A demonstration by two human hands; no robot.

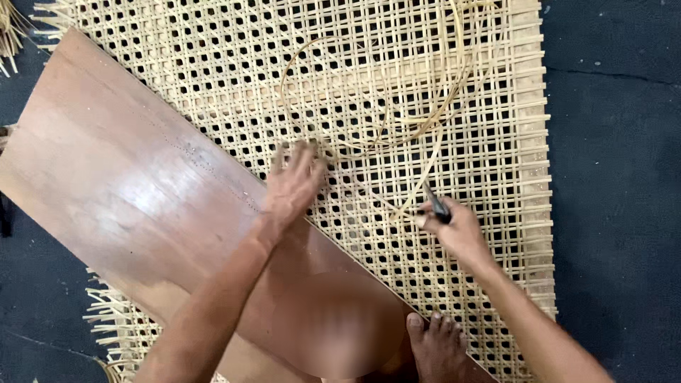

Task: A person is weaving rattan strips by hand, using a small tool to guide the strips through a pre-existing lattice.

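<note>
Setting: dark floor (pixel 617 142); a woven cane webbing sheet (pixel 397 85) fills the upper centre and right of the frame, frayed strand ends along its right edge.
Board: a brown wooden board (pixel 128 184) lies diagonally across the left half, over the webbing's lower-left part.
Left hand (pixel 294 186): open, fingers spread flat, pressing on the webbing just past the board's edge, centre of frame.
Right hand (pixel 454 227): closed around a small dark-handled tool (pixel 436 203), right of centre, tip pointing up at the weave.
Loose cane strand (pixel 425 120): curls in wide loops over the upper centre of the webbing, then runs down toward the right hand; whether the fingers also pinch it, cannot tell.
Foot (pixel 436 347): bare, bottom centre, at the board's lower edge on the webbing.
Risk: the looping strand could kink or snag on the weave if pulled hard, by my reading.
Risk: the tool tip might slip and split a woven strand, or come toward the spread left fingers.
</note>
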